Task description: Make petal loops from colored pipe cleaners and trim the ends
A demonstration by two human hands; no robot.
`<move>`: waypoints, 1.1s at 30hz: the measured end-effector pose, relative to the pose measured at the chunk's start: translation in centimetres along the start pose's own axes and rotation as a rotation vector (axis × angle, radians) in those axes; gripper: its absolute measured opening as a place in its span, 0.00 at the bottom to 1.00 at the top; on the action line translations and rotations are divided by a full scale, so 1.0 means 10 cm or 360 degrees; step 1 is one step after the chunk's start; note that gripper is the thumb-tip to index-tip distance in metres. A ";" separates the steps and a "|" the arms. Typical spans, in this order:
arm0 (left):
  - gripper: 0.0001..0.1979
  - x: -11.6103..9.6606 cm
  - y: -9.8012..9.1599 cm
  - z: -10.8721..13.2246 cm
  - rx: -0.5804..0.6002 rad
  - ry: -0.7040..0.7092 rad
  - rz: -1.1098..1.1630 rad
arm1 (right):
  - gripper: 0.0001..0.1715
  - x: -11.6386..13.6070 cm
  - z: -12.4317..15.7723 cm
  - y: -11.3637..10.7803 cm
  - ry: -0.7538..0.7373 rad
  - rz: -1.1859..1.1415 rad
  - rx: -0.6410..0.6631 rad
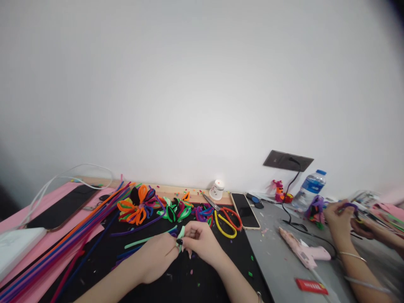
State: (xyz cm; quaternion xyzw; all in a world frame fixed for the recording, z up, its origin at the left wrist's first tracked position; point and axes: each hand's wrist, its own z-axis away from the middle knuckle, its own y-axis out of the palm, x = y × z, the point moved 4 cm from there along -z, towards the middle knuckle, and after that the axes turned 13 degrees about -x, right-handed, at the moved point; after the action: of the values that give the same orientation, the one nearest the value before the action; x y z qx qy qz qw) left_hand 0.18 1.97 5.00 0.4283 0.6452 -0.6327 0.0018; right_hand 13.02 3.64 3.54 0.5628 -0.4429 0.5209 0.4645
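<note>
Near the front middle of the black mat, my left hand (pixel 160 255) and my right hand (pixel 202 243) meet with fingers closed. Between their fingertips is a pale green pipe cleaner (pixel 182 232), bent upward; the rest of it is hidden by the fingers. A small dark piece (pixel 179 241) shows where the hands meet, too small to make out. Loose pipe cleaners (pixel 134 244) in light green, blue and purple lie beside my left hand. Behind the hands are orange looped pipe cleaner flowers (pixel 141 206) and green leaf-like shapes (pixel 172 210).
Scissors (pixel 225 223) with yellow and red handles lie beyond my right hand, near a paper cup (pixel 216 190) and a phone (pixel 245 211). Rightward are a pink glue gun (pixel 303 250), a water bottle (pixel 311 189) and another person's hands (pixel 342 221). Long pipe cleaners (pixel 72 244) lie leftward.
</note>
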 end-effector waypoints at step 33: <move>0.14 0.01 -0.02 -0.12 -0.0271 -0.0040 0.0490 | 0.13 0.07 -0.04 -0.10 -0.0136 -0.0443 -0.0459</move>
State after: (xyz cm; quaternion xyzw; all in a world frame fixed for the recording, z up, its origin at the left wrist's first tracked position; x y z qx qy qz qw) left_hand 0.67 3.03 5.30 0.5124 0.6231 -0.5733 0.1431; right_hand 13.94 4.23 4.15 0.5679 -0.4500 0.3585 0.5886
